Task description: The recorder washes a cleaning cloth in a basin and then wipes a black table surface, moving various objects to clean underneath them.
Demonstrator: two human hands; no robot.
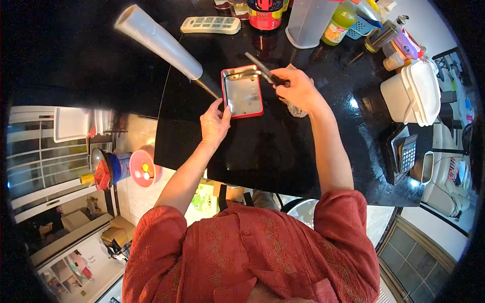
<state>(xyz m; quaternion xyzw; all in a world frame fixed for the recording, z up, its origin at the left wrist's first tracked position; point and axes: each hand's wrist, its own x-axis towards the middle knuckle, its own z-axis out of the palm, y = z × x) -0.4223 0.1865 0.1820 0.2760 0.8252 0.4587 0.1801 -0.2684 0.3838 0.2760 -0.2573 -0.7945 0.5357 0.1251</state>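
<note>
A shallow rectangular metal tin [244, 94] with a red rim lies on the black tabletop before me. Small yellowish-brown bits are at its far end. My left hand [214, 123] grips the tin's near left corner between thumb and fingers. In my right hand [297, 89] is a black-handled metal tool [257, 63]; its grey blade-like part points up and left, above the tin's far right corner. A thin bent metal piece also reaches over the tin, and I cannot tell whether it belongs to the tool. Partly hidden beneath my right hand is something in clear plastic [296, 110].
A plastic film roll [159, 41] lies left of the tin. Along the back are a pale compartmented case [210, 25], a red container [260, 17], a translucent bin [308, 24] and a green bottle [340, 22]. White tubs [411, 92] and a calculator [408, 153] sit at right.
</note>
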